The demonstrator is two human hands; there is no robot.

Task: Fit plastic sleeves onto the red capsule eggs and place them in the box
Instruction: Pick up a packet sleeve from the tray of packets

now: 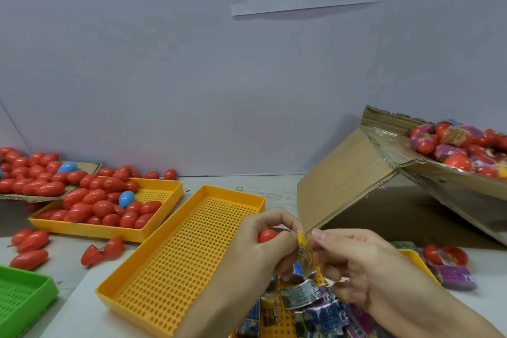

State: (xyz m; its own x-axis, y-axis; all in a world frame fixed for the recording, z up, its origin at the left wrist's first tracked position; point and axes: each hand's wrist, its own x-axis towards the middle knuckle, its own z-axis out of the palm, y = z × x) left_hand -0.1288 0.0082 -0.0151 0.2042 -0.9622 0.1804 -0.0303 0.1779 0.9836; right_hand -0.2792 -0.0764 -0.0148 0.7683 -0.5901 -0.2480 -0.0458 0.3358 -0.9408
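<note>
My left hand (270, 244) grips a red capsule egg (267, 235), its rounded end showing between the fingers. My right hand (354, 263) pinches a yellow printed plastic sleeve (304, 251) right beside the egg's hidden end. Below both hands lies a heap of flat printed sleeves (310, 307). The tilted cardboard box (351, 173) at the right holds several sleeved red eggs (455, 148).
An empty perforated yellow tray (175, 255) lies left of my hands. Behind it a second yellow tray (164, 189) is full of red eggs and one blue egg. More red eggs lie loose at the left, beside a green tray (22, 293). A purple sleeve (455, 277) lies at right.
</note>
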